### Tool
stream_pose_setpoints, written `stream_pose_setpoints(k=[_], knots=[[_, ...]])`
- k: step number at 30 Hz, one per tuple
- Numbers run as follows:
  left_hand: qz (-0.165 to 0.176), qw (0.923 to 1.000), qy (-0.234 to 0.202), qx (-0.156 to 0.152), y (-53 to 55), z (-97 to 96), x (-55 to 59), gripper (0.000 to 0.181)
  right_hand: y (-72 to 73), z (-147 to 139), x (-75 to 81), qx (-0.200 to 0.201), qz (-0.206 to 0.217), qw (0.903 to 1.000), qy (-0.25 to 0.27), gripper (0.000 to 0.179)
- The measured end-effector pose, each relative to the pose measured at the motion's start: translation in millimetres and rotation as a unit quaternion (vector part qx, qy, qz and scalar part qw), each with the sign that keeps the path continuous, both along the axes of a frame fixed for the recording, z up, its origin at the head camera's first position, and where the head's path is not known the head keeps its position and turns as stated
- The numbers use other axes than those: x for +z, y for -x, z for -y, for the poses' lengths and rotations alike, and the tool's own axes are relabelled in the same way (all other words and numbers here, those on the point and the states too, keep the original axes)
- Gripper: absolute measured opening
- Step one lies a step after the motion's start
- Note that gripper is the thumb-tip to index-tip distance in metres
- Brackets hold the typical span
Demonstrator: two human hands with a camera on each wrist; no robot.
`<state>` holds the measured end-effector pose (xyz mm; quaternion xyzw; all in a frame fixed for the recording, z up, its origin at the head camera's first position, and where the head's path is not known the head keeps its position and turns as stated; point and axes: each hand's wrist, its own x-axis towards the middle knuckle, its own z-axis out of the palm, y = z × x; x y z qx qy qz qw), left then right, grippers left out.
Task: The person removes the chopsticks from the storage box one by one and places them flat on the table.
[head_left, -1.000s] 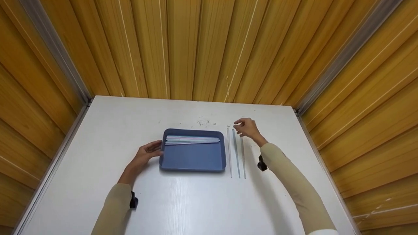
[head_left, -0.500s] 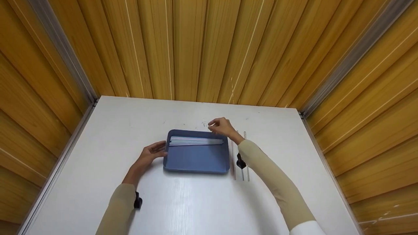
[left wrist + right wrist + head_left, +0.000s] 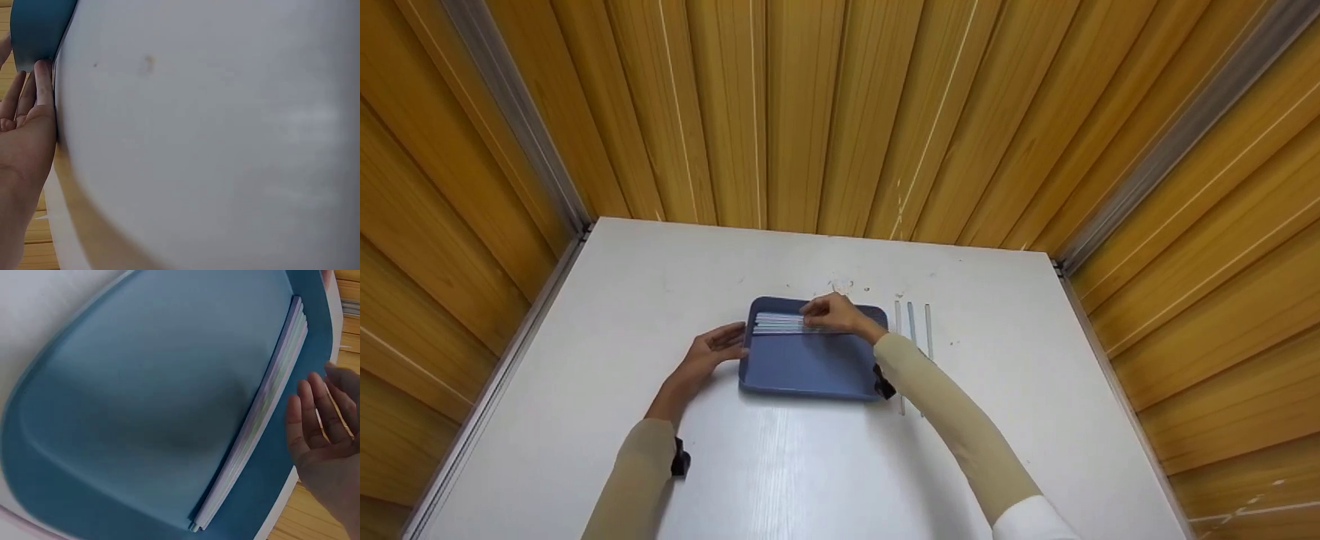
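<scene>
A blue rectangular tray [image 3: 810,367] lies on the white table, with a bundle of several pale, thin drinking straws [image 3: 776,323] along its far side. My left hand [image 3: 712,352] is at the tray's left end; in the left wrist view its thumb and fingers touch the blue wall [image 3: 42,31], fairly straight. Over the straws hovers my right hand [image 3: 836,313], hiding their right part in the head view. In the right wrist view its loosely bent fingers [image 3: 309,413] stand apart from the bundle [image 3: 256,422], and nothing shows between them.
Right of the tray, three separate straws lie side by side on the table: a pale one [image 3: 897,337], a bluish one [image 3: 913,322] and another pale one [image 3: 928,330]. My right forearm crosses over them. Wood-patterned walls [image 3: 795,112] enclose the table's back and sides.
My right hand has moved left from above the loose straws, past the tray's far right corner, to over the bundle. The left hand stays at the tray's end. The head view has shifted slightly.
</scene>
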<state>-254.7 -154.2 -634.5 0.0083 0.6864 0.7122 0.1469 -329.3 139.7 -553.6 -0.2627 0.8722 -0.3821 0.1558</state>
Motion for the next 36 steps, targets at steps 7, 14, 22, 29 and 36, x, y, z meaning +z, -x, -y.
stream_pose_setpoints(k=[7, 14, 22, 29, 36], knots=[[0.004, 0.9999, -0.015, 0.007, 1.5, -2.3, -1.2, 0.069, 0.5, 9.0, -11.6, 0.021, 0.006, 0.9997, -0.011, 0.024], [0.008, 0.9999, -0.012, 0.009, 1.4, -3.6, -1.6, 0.068, -3.0, 9.8, -26.8, 0.007, -0.03, 0.9995, -0.002, 0.021], [0.014, 0.9998, -0.005, 0.015, 2.1, -2.6, -0.8, 0.067, -4.9, 11.1, -34.6, -0.007, -0.048, 0.9988, -0.004, 0.02], [0.012, 0.9998, -0.009, 0.013, 2.7, -2.0, -0.5, 0.069, -6.2, 12.1, -36.9, -0.004, -0.063, 0.9979, -0.017, 0.018], [0.007, 0.9999, -0.006, 0.012, 2.1, -0.1, -2.1, 0.068, -5.9, 12.9, -39.5, 0.004, -0.09, 0.995, -0.044, 0.014]])
